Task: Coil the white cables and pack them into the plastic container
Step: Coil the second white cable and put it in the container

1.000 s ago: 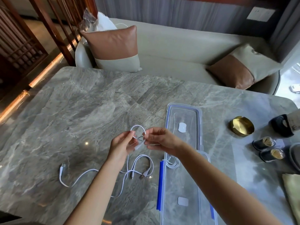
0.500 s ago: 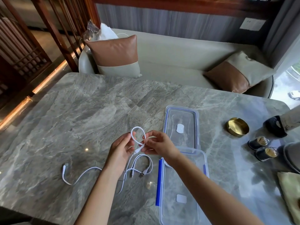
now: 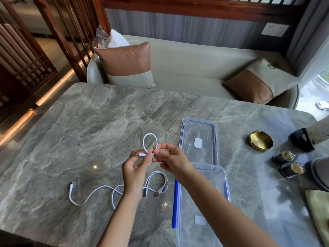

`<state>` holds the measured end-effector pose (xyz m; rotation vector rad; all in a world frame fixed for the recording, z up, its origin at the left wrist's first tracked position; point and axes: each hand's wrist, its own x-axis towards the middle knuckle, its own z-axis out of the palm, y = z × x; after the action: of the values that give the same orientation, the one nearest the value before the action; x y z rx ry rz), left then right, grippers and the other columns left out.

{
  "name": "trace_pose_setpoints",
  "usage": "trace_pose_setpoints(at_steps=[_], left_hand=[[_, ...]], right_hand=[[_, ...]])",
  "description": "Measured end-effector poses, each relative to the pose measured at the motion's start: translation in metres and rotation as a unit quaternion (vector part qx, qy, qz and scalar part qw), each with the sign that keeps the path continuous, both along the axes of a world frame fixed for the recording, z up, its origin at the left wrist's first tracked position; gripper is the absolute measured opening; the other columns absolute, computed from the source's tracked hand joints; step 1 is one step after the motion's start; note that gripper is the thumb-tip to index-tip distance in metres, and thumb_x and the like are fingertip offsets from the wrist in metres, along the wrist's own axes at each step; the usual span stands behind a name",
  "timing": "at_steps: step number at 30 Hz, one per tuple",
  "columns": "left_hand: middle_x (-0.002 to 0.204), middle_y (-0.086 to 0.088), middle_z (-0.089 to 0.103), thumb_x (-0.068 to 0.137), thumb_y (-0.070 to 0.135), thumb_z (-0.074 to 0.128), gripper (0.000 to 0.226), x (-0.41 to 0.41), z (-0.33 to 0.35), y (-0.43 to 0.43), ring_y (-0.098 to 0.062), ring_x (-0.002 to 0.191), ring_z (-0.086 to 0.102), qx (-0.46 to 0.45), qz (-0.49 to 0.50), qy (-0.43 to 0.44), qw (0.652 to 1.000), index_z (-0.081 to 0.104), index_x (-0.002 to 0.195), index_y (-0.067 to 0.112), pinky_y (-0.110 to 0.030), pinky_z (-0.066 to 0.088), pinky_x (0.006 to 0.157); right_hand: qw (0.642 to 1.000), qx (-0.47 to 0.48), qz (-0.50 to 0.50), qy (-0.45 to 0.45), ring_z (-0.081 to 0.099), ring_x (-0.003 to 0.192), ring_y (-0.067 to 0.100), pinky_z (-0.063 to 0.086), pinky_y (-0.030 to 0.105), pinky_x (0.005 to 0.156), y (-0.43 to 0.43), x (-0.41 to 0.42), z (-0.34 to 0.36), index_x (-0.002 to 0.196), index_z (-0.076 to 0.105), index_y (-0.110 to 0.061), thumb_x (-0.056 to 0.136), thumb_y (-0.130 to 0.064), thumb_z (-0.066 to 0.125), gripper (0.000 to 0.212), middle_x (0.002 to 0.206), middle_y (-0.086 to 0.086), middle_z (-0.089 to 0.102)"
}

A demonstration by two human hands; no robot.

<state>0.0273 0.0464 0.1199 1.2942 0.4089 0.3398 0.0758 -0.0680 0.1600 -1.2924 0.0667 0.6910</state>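
Observation:
My left hand [image 3: 133, 168] and my right hand [image 3: 170, 158] both pinch a short white cable [image 3: 149, 139] above the table, bent into one small upright loop with its ends crossing between my fingertips. Two more white cables lie on the marble below my left forearm: a long one [image 3: 85, 198] trailing left, and a short curved one [image 3: 159, 180] with its plugs near the container. The clear plastic container [image 3: 226, 184] with blue clips stands open under my right forearm. Its lid [image 3: 199, 139] lies flat just beyond it.
A brass ashtray [image 3: 259, 140], two small dark cups [image 3: 284, 163] and a black holder [image 3: 302, 142] stand at the table's right side, with a folded cloth [image 3: 318, 211] at the right edge. A sofa with two cushions [image 3: 126, 65] runs behind the table.
The view has tilted up, so the hands sit lower in frame. The loop in the held cable has grown slightly and its ends now cross between my fingertips.

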Motion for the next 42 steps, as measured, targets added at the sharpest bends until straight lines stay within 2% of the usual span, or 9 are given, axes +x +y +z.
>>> trace_pose_setpoints(at_steps=[4,7,9,16,21,24,26,33,42], left_hand=[[0.077,0.007,0.075,0.08,0.012,0.068,0.01,0.001,0.006,0.004,-0.001,0.077,0.068,-0.033,0.047,0.007,0.998,0.07,0.072,0.018,-0.011,0.051,0.065],[0.07,0.011,0.074,0.081,0.011,0.066,0.01,0.003,0.012,0.008,0.002,0.067,0.065,-0.048,0.066,0.013,0.997,0.068,0.074,0.017,-0.011,0.051,0.062],[0.066,0.01,0.073,0.082,0.012,0.066,0.009,0.003,0.015,0.006,0.002,0.062,0.064,-0.044,0.054,0.014,0.997,0.068,0.074,0.017,-0.011,0.05,0.061],[0.067,0.009,0.073,0.082,0.006,0.066,0.02,0.003,0.017,0.001,0.0,0.067,0.067,-0.012,0.099,-0.007,0.995,0.069,0.069,0.02,-0.009,0.049,0.064],[0.063,0.01,0.07,0.081,0.004,0.066,0.022,-0.001,0.011,0.002,-0.004,0.059,0.063,0.043,0.053,0.008,0.998,0.069,0.067,0.021,-0.018,0.055,0.064],[0.063,0.008,0.07,0.081,0.006,0.068,0.019,-0.003,0.013,0.005,-0.006,0.06,0.063,0.077,-0.015,0.029,0.997,0.071,0.069,0.021,-0.022,0.056,0.066],[0.063,0.005,0.07,0.08,0.007,0.068,0.015,-0.006,0.016,0.01,-0.007,0.06,0.063,0.092,-0.091,0.05,0.99,0.071,0.069,0.017,-0.022,0.055,0.065],[0.062,0.002,0.066,0.081,0.004,0.067,0.013,-0.01,0.026,0.031,-0.007,0.057,0.061,0.095,-0.257,0.127,0.953,0.068,0.072,0.012,-0.016,0.052,0.059],[0.076,0.001,0.074,0.084,0.024,0.058,0.023,-0.012,0.025,-0.003,-0.012,0.076,0.071,-0.114,-0.076,0.068,0.988,0.066,0.067,0.011,-0.02,0.056,0.071]], right_hand=[[0.996,-0.063,-0.043,-0.048,0.061,0.054,0.001,0.038,0.013,0.048,0.001,-0.005,0.0,0.078,0.059,-0.017,0.092,-0.014,0.057,0.014,0.075,0.0,0.066],[0.985,-0.156,0.069,-0.03,0.062,0.058,0.004,0.037,0.017,0.051,-0.002,-0.014,-0.004,0.081,0.067,-0.015,0.098,-0.039,0.039,0.041,0.079,0.001,0.07],[0.986,-0.119,0.109,0.038,0.065,0.07,0.006,0.041,0.019,0.057,0.001,-0.022,-0.011,0.09,0.069,-0.02,0.097,-0.048,0.033,0.046,0.085,-0.004,0.073],[0.977,0.107,-0.142,0.117,0.063,0.082,0.003,0.047,0.018,0.072,0.022,-0.036,-0.017,0.093,0.068,-0.021,0.093,-0.022,0.054,0.014,0.091,-0.006,0.07],[0.979,0.007,-0.197,-0.044,0.058,0.077,0.008,0.048,0.022,0.071,0.018,-0.035,-0.013,0.083,0.069,-0.016,0.092,-0.014,0.055,0.016,0.08,-0.002,0.066],[0.963,-0.105,-0.158,-0.19,0.061,0.09,0.01,0.05,0.028,0.082,0.008,-0.03,-0.013,0.102,0.069,-0.017,0.093,-0.015,0.055,0.017,0.1,-0.002,0.069],[0.975,-0.092,-0.114,-0.169,0.064,0.092,0.008,0.053,0.027,0.081,-0.001,-0.021,-0.009,0.112,0.067,-0.014,0.094,-0.015,0.052,0.022,0.101,-0.001,0.07],[0.964,-0.135,0.157,-0.164,0.063,0.067,0.009,0.053,0.015,0.062,-0.04,0.005,0.004,0.092,0.066,0.01,0.091,-0.009,0.057,0.021,0.077,0.011,0.066],[0.989,-0.064,0.015,-0.135,0.067,0.066,0.011,0.057,0.026,0.066,-0.026,-0.006,-0.011,0.079,0.068,-0.003,0.087,-0.009,0.062,0.011,0.069,0.002,0.072]])
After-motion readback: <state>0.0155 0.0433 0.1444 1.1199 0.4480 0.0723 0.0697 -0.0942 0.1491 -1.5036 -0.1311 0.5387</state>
